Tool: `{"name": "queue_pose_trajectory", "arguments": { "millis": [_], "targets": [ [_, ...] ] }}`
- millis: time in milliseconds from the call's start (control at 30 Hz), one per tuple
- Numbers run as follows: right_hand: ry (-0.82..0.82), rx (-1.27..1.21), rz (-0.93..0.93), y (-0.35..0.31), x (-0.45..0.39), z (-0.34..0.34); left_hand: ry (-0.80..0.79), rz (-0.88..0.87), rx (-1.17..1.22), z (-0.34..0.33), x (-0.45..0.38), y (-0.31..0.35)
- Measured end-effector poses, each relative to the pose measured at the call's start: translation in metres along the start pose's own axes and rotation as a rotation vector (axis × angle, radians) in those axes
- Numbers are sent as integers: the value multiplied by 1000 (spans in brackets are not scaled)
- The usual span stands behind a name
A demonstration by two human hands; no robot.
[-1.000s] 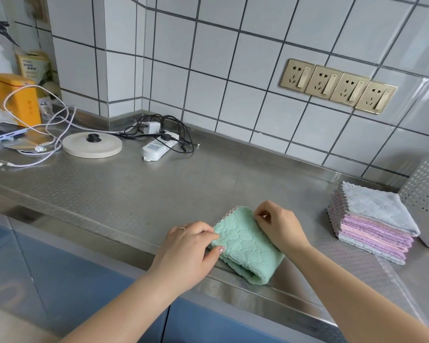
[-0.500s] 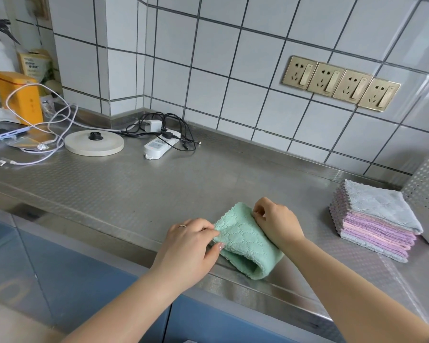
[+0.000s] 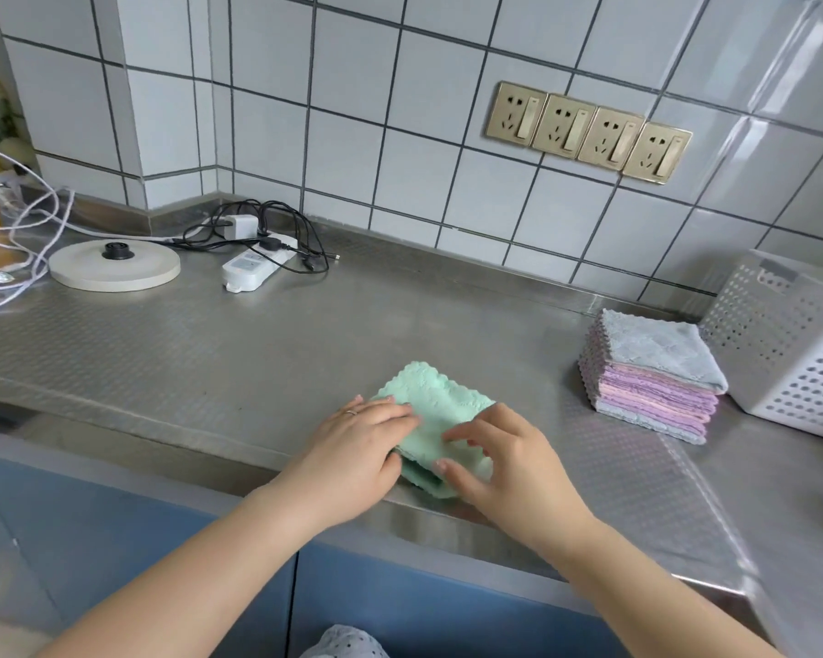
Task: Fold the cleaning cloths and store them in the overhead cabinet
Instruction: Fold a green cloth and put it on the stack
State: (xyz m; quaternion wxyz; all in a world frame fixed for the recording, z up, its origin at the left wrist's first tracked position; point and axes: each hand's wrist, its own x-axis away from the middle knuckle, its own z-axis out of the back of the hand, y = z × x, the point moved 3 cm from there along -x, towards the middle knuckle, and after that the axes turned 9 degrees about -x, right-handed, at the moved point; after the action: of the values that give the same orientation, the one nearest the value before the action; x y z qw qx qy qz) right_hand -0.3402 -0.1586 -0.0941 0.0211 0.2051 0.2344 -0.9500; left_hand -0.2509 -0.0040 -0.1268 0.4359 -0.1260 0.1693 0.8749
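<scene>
A mint green cleaning cloth (image 3: 435, 410) lies folded into a small square near the front edge of the steel counter (image 3: 267, 353). My left hand (image 3: 357, 448) rests flat on its left side, thumb under the near edge. My right hand (image 3: 500, 458) has its fingers spread over the cloth's right and near part, pressing it down. A stack of folded cloths (image 3: 652, 377), pink and purple with a grey one on top, sits on the counter to the right. No overhead cabinet is in view.
A white perforated basket (image 3: 789, 344) stands right of the stack. At the back left are a round kettle base (image 3: 114, 265), a white power strip (image 3: 257, 263) with black cables, and white cords. Gold wall sockets (image 3: 587, 133) sit on the tiled wall.
Both hands have shifted from pinching the cloth's corners to lying flat on top of it. The cloth now looks squarer and more compact. The view has tilted down slightly.
</scene>
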Motion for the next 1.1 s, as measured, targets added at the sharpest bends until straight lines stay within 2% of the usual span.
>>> {"name": "queue_pose_trajectory", "arguments": {
  "millis": [167, 367, 467, 567, 633, 733, 867, 1100],
  "targets": [
    [36, 167, 115, -6, 12, -14, -62, -2, -16, 2, -6, -4],
    [36, 300, 96, -9, 17, -19, -258, -98, -114, 5, -9, -11],
    [32, 227, 53, -10, 22, -15, -408, -114, -152, 17, -11, -10],
    [90, 117, -73, -12, 6, -7, -365, -114, -122, 30, -30, 4],
    [-8, 121, -212, -12, -12, -11, -279, -112, -107, 29, -49, 19],
    [-191, 124, -386, -5, -22, -32, -296, -108, -134, 12, -66, 30],
    [-263, 152, -461, 4, -11, -42, -401, -28, -168, -11, -64, 15],
    [-324, 245, -500, 10, -6, -33, -454, 75, -194, -13, -61, -5]
  ]
}}
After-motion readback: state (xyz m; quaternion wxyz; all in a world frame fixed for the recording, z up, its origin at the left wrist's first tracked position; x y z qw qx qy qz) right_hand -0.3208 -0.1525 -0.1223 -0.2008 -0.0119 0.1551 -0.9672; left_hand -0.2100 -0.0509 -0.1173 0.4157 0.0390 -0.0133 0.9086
